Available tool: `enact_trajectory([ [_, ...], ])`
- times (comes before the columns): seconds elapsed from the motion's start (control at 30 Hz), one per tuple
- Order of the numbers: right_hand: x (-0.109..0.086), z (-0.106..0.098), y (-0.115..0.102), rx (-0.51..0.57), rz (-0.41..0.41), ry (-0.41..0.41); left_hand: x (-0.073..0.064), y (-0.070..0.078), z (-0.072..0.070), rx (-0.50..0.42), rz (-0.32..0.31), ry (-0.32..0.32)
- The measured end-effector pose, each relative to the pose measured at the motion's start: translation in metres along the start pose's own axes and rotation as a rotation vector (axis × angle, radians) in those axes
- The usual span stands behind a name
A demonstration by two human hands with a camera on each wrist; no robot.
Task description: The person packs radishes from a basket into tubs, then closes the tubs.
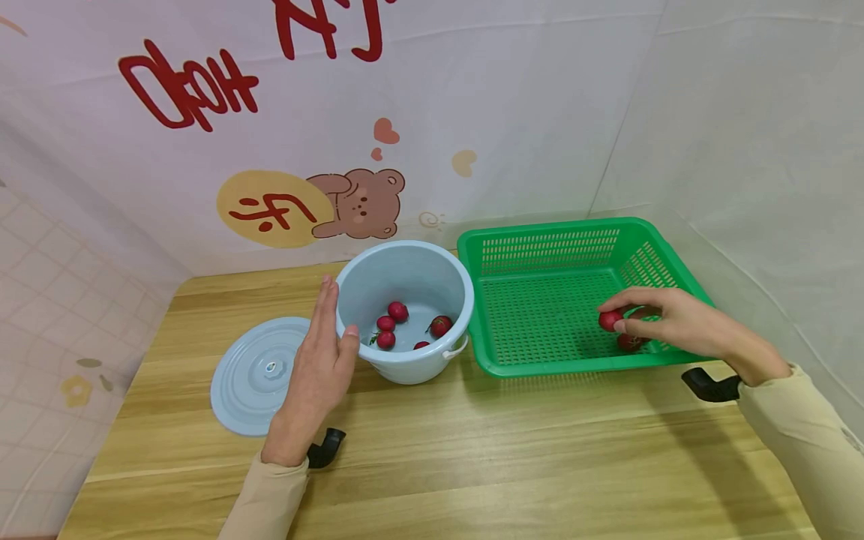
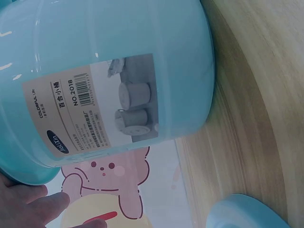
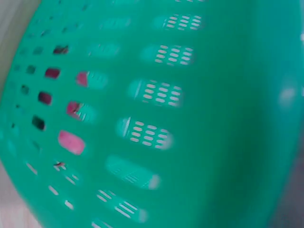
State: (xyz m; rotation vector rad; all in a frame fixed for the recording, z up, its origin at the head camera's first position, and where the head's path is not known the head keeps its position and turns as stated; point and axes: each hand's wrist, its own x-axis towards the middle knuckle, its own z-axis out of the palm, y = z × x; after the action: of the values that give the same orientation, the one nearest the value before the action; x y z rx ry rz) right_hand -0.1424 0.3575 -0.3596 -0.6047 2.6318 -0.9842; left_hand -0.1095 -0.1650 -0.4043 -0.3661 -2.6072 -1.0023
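Observation:
My right hand (image 1: 664, 319) is over the near right part of a green plastic basket (image 1: 540, 370), pinching a small red radish (image 1: 610, 321) between thumb and fingers. Just below it, another radish (image 1: 630, 343) lies on the basket floor. In the right wrist view the basket's slotted wall (image 3: 213, 118) fills the picture, with red showing through some slots. My left hand (image 1: 317, 367) is held with straight fingers against the left side of a light blue bucket (image 1: 412, 369). Several radishes (image 1: 398, 312) lie at the bottom of the bucket.
A round light blue lid (image 1: 250, 382) lies on the wooden table (image 1: 472, 457), left of the bucket and partly behind my left hand. A white handle end (image 1: 455, 349) sits on the bucket's side. The bucket stands close beside the basket. A printed cloth wall (image 1: 526, 97) rises behind.

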Motion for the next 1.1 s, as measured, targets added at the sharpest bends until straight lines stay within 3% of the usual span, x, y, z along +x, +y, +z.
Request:
enact_trajectory([
  [0.27,-0.006,0.004,-0.016,0.102,-0.055,0.052,-0.001,0.001,-0.001,-0.001,-0.012,-0.005],
  [0.5,-0.009,0.011,-0.035,0.172,-0.041,0.154,-0.001,0.001,-0.002,-0.011,-0.008,-0.007],
  [0.77,-0.006,0.021,-0.058,0.109,-0.036,0.285,0.000,0.002,-0.001,-0.007,0.001,-0.005],
  [1.1,0.002,0.031,-0.079,0.196,-0.080,0.377,-0.001,0.002,-0.001,-0.021,-0.005,-0.004],
])
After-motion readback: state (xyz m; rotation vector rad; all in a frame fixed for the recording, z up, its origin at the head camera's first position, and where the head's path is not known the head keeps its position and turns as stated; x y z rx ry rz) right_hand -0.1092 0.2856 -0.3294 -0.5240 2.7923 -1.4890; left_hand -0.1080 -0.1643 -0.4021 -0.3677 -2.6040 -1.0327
